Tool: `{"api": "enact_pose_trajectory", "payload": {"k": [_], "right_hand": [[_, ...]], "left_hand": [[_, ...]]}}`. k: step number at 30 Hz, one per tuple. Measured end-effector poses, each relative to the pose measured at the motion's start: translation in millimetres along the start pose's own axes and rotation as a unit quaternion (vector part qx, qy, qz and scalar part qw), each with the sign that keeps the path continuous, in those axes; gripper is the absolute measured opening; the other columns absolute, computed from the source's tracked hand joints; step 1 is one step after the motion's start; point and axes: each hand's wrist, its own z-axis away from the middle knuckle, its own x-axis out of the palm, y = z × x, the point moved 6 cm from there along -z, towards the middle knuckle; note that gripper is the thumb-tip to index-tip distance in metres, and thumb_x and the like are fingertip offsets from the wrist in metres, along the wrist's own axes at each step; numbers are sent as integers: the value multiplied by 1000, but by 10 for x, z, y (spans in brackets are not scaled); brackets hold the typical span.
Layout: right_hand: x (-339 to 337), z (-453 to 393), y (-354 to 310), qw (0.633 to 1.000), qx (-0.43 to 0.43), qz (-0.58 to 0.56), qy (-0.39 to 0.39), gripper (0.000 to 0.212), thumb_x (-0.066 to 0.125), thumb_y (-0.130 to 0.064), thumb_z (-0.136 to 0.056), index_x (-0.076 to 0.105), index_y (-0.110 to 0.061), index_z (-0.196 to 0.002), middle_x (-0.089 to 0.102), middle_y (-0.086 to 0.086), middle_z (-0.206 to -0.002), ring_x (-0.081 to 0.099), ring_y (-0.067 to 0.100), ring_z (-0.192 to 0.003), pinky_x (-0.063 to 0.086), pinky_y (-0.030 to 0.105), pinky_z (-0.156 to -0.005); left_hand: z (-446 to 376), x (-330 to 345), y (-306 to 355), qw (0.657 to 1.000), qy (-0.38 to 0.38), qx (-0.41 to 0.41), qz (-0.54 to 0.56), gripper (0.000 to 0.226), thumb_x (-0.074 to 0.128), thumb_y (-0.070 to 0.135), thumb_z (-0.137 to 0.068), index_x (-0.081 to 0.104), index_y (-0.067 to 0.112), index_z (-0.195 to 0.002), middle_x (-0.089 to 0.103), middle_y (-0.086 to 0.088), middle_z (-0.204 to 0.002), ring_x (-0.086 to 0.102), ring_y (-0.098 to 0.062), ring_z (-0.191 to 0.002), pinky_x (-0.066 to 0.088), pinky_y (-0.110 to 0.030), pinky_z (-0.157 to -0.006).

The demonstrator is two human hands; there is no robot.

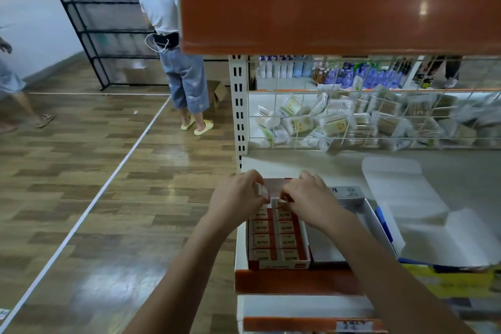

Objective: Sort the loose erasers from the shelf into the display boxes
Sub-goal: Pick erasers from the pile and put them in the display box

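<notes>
Both hands are up at the far end of the red display box (279, 262), which sits on the white shelf (311, 168) right at its left front corner. The left hand (238, 199) has its grip closed around a single eraser (262, 190), held just above the box's back-left end, thumb and fingers pinching it from the sides. The right hand (311, 200) is curled with its fingertips (284, 198) pressing down on the top row of erasers in the box; can't tell if it's actually holding one or just nudging them. The box already has two neat columns of packed erasers (275, 236) with red-and-white sleeves, running from the front wall almost to the back. Just right of it, touching, is a grey display box (375, 221) that looks mostly empty, lid flap standing up behind it. Further right along the shelf lies a clear plastic sheet (406, 198). Behind the shelf a wire grid (352, 116) holds back bagged packets. Off to the left, someone in a white shirt (160, 3) stands on the wood floor (95, 171).
</notes>
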Motion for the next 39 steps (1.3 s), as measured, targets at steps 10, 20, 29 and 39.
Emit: {"api": "enact_pose_trajectory", "payload": {"k": [10, 20, 29, 39], "right_hand": [[-92, 252, 96, 992, 17, -66, 102, 23, 48, -29, -93, 58, -26, -114, 56, -10, -112, 42, 12, -109, 31, 26, -93], [1, 517, 168, 982, 142, -115, 39, 28, 46, -43, -94, 59, -20, -100, 60, -6, -87, 53, 8, -80, 37, 21, -65], [40, 521, 143, 979, 162, -125, 14, 25, 45, -40, -95, 58, -19, -97, 58, -6, -80, 53, 8, -71, 34, 20, -56], [70, 531, 144, 974, 180, -134, 5, 24, 44, -41, -96, 55, -21, -90, 54, -7, -73, 52, 8, -66, 34, 22, -55]], "left_hand": [[-74, 145, -33, 980, -8, -9, -198, 33, 55, 39, -88, 57, 27, -119, 54, 4, -120, 42, -20, -114, 33, -33, -93], [-31, 144, -17, 984, -20, -13, -179, 25, 51, 38, -90, 57, 28, -112, 58, 7, -112, 43, -19, -113, 31, -33, -93], [-101, 206, 65, 962, -71, 10, -265, 28, 41, 17, -92, 61, 22, -112, 59, 2, -112, 42, -22, -112, 29, -34, -96], [-71, 249, 49, 965, -118, 27, -232, 36, 34, 31, -99, 67, 18, -103, 64, 1, -109, 44, -21, -107, 34, -33, -94]]}}
